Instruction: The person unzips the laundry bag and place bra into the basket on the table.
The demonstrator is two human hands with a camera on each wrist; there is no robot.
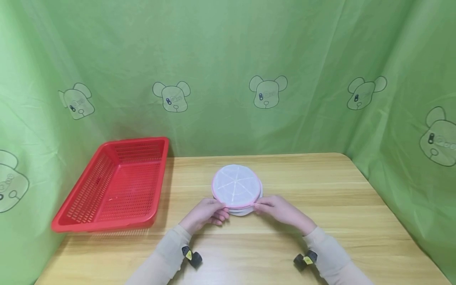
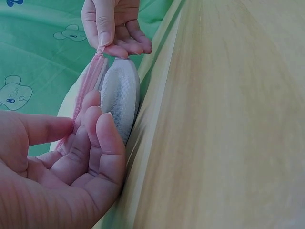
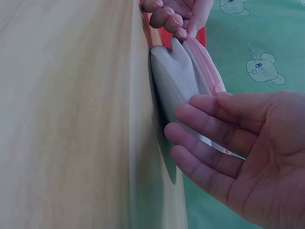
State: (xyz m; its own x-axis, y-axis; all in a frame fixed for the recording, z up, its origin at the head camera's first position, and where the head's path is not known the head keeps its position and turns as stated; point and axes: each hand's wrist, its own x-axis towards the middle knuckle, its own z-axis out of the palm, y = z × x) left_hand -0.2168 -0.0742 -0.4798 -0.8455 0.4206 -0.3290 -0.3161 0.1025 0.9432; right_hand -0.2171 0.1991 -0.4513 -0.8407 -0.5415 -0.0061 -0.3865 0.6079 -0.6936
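Observation:
A round zippered mesh bag lies nearly flat on the table, its white top crossed by pale lines like spokes. A pink zipper runs along its edge, and a grey-white fabric layer bulges beneath. My left hand pinches the zipper edge at the bag's front left between thumb and index finger, other fingers curled below. Opposite, at the front right, my right hand pinches the zipper pull between thumb and index finger. The right thumb and fingers partly cover the pull in the right wrist view.
A red plastic basket with slotted walls stands at the left of the wooden table. Green curtains printed with bear-like heads enclose the back and sides. Small black cameras are strapped to both wrists.

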